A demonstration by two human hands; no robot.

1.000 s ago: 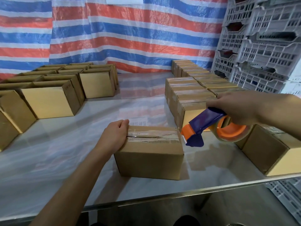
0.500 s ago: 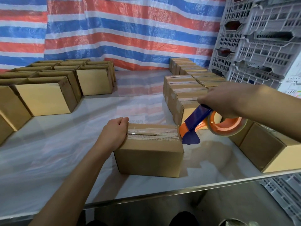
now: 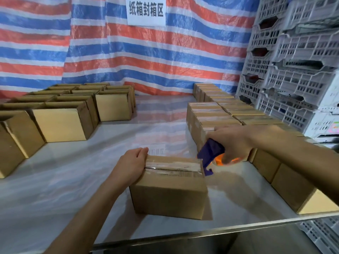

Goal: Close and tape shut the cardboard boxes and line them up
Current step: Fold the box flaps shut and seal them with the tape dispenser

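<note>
A closed cardboard box (image 3: 168,195) sits near the table's front edge, clear tape along its top seam. My left hand (image 3: 130,165) grips the box's left top edge, fingers curled over it. My right hand (image 3: 233,142) holds a purple and orange tape dispenser (image 3: 211,153) tipped down at the box's right top edge, its blade end touching the corner. A row of taped boxes (image 3: 216,116) runs along the right side. Open boxes (image 3: 62,121) stand in a group at the left.
The table (image 3: 64,180) has a shiny white cover and a metal front rim. Grey plastic crates (image 3: 293,61) are stacked at the right. A striped tarp with a white sign (image 3: 146,11) hangs behind. More boxes (image 3: 293,187) stand at the front right.
My right hand has brought the tape dispenser down and left onto the box's right top edge. The view tilted upward. My left hand stays on the box.
</note>
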